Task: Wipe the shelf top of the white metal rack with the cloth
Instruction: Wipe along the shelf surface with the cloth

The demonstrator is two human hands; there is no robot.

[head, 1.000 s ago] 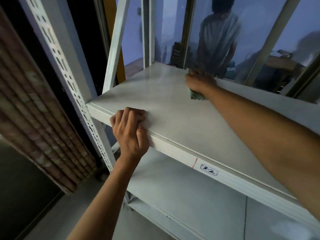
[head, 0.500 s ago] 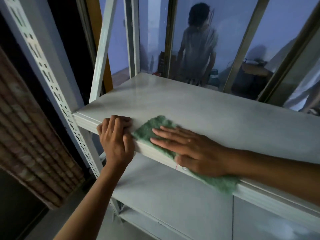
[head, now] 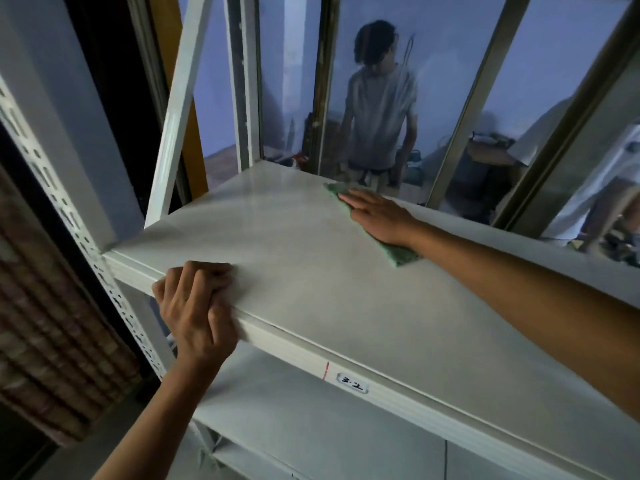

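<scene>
The white metal rack's shelf top (head: 298,271) fills the middle of the view. A green cloth (head: 398,252) lies flat on it near the far edge. My right hand (head: 377,214) presses palm-down on the cloth with fingers stretched out, covering its middle; cloth corners stick out beyond the fingertips and by the wrist. My left hand (head: 195,308) grips the shelf's front edge near the left corner, fingers curled on top.
A perforated white upright (head: 69,216) stands at the left corner, with a lower shelf (head: 311,431) beneath. A label (head: 352,382) marks the front rim. Glass panes behind the rack reflect a person (head: 379,109). A brick wall (head: 45,306) is at left.
My right hand has slid the cloth from the front edge, beside my left hand, back to the far edge of the shelf. My left hand keeps its grip on the front rim.
</scene>
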